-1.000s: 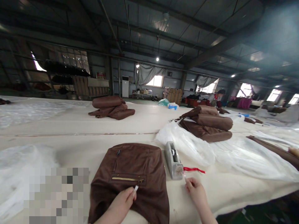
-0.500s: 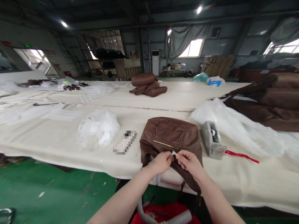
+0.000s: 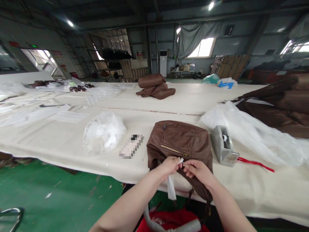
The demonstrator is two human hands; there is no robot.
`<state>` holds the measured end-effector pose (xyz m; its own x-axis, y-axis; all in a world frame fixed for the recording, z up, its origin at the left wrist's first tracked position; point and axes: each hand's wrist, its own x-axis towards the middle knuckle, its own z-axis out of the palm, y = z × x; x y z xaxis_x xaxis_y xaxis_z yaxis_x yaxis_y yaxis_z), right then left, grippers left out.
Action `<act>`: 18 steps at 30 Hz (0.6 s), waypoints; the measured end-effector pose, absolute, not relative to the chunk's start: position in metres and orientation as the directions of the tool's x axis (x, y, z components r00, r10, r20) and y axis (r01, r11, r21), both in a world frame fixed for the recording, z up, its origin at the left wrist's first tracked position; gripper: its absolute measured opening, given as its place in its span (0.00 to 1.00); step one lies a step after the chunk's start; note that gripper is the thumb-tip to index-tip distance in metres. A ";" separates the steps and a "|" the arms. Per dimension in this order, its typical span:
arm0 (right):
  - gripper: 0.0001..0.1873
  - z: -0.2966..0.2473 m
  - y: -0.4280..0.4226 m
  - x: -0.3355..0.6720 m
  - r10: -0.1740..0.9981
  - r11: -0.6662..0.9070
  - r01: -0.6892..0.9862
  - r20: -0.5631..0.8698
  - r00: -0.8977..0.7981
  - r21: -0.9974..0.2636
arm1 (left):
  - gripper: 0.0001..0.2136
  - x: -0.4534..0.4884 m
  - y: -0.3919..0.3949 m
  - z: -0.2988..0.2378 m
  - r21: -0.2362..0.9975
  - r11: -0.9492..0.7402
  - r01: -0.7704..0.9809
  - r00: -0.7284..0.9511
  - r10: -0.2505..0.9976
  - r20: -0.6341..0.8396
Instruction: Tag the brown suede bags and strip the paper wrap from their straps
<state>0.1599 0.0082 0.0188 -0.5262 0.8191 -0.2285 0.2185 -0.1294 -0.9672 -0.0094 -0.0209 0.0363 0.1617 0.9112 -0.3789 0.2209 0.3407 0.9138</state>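
Note:
A brown leather bag lies at the table's near edge, its gold zipper facing up. Over the bag's near side, my left hand is closed in a pinch on a small white piece, which looks like paper or tape. My right hand is close beside it, thumb and finger pressed together; whatever they hold is too small to make out. Below my left hand a white strip hangs down in front of the bag.
Right of the bag stands a grey tape dispenser with a red ribbon. Clear plastic sheeting and stacked brown bags lie beyond. To the left are a phone and a bundled plastic bag. More brown bags sit further back.
The white piece now sits in my left hand's pinch, and my right fingers have drawn slightly away from it. The white strip below hangs in plainer view. The camera has turned slightly left.

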 end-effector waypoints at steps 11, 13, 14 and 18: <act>0.14 0.005 0.016 0.141 0.838 -0.076 0.399 -0.275 -0.470 -0.914 | 0.20 -0.011 -0.035 0.031 0.728 0.667 -0.158 0.408 0.716 -0.567; 0.16 0.006 0.017 0.141 0.852 -0.074 0.414 -0.273 -0.446 -0.907 | 0.20 -0.007 -0.037 0.032 0.821 0.566 -0.067 0.293 0.798 -0.526; 0.16 0.007 0.016 0.143 0.856 -0.064 0.411 -0.262 -0.446 -0.909 | 0.19 -0.005 -0.038 0.033 0.881 0.473 0.022 0.206 0.860 -0.467; 0.16 0.012 0.010 0.154 0.857 -0.081 0.297 -0.219 -0.467 -0.951 | 0.16 -0.005 -0.046 0.036 0.723 -0.078 0.686 0.037 0.997 0.073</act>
<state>0.1541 0.0099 0.0121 -0.4666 0.8570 -0.2185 0.2973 -0.0807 -0.9514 -0.0053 -0.0460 0.0362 0.0371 0.9967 0.0727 0.6864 -0.0783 0.7230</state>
